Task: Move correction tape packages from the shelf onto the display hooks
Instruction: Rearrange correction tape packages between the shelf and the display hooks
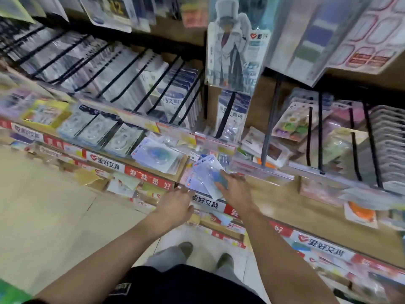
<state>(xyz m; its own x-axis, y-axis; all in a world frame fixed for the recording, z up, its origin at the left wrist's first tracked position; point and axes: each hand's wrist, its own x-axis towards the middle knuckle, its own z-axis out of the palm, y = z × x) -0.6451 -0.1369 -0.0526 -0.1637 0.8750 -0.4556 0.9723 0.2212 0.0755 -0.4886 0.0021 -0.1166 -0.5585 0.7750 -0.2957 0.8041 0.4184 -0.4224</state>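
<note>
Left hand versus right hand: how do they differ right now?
The right hand lies on the loose correction tape packages on the shelf, fingers over a blue one; the left hand sits at the shelf's front edge, just touching the pile's corner. The right reaches further in; the left stays nearer the aisle. Both are bare, palm down.
</note>
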